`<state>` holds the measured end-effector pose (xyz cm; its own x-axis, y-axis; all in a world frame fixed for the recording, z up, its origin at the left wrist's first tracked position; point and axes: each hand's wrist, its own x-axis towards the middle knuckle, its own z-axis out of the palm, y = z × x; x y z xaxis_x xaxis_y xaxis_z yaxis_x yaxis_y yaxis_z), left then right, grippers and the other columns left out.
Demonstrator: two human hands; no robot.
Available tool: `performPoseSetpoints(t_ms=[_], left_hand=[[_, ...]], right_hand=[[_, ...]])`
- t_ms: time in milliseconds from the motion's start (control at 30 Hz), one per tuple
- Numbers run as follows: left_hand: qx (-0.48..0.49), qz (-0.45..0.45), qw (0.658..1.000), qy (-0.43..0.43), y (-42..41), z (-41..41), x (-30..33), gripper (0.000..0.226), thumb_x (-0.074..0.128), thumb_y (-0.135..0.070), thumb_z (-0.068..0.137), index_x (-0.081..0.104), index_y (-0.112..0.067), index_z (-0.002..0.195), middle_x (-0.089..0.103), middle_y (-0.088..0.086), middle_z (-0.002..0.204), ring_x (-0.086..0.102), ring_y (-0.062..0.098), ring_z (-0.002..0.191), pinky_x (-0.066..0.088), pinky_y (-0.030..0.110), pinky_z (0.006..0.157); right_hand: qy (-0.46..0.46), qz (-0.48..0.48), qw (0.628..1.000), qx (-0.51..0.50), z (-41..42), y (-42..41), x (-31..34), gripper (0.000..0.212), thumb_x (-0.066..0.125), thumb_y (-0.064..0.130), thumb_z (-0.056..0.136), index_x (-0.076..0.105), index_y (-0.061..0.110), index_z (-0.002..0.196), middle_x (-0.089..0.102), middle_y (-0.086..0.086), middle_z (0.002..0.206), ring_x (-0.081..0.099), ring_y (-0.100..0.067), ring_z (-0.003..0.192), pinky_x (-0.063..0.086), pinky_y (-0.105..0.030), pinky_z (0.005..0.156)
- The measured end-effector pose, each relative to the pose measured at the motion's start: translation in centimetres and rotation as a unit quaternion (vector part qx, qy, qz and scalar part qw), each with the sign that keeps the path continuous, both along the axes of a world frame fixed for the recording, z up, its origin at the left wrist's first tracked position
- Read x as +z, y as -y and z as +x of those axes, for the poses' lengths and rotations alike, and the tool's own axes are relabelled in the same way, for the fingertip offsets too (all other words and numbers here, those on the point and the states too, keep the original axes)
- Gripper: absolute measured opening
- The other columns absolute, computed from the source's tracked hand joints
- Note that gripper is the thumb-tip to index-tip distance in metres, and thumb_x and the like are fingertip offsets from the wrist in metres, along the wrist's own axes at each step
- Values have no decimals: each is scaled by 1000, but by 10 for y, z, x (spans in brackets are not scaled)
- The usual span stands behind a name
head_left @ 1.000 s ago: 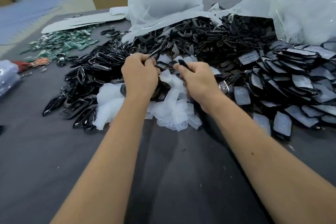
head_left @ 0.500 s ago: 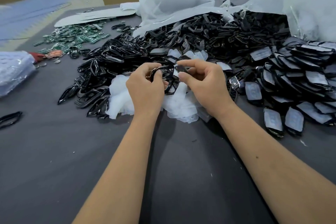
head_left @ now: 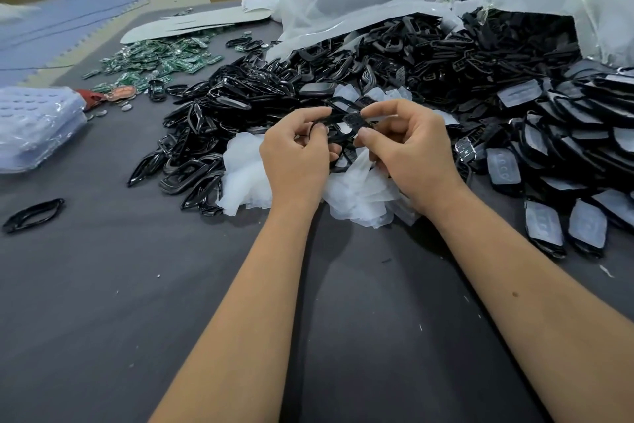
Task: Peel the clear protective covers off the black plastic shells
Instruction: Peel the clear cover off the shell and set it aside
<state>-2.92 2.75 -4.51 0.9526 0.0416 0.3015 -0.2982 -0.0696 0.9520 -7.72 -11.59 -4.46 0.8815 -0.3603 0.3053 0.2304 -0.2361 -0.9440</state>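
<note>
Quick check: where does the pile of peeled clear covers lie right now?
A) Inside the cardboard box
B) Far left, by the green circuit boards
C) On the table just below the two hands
C: the peeled clear covers lie heaped on the table directly under the left hand and right hand.

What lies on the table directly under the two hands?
A heap of peeled clear covers lies under the left hand and right hand, which hold a black shell. Whatever lies beneath the heap is covered.
</note>
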Motion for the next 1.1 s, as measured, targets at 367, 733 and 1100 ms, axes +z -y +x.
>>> performPoseSetpoints(t_ms=[367, 733, 1100], left_hand=[[3, -47, 999, -6, 0, -2, 3, 26, 60, 4, 94, 79, -13, 98, 73, -2, 78, 75, 23, 61, 59, 29, 56], [-17, 4, 1000, 0, 2, 0, -1, 22, 63, 4, 94, 79, -10, 103, 74, 6, 85, 75, 18, 60, 60, 24, 62], [-103, 0, 994, -34, 2, -2, 2, 37, 50, 15, 91, 77, -3, 108, 76, 10, 96, 77, 26, 69, 65, 41, 77]], right_hand=[[42, 97, 994, -23, 3, 3, 0, 41, 54, -7, 86, 80, 18, 107, 61, 6, 70, 49, -5, 54, 39, -19, 47], [78, 62, 994, -47, 3, 3, -2, 11, 73, 8, 93, 62, 12, 92, 77, -9, 82, 75, -19, 67, 52, -23, 61], [55, -17, 994, -92, 3, 0, -2, 12, 90, 20, 81, 79, 15, 84, 77, 1, 72, 74, -17, 64, 55, -25, 61]])
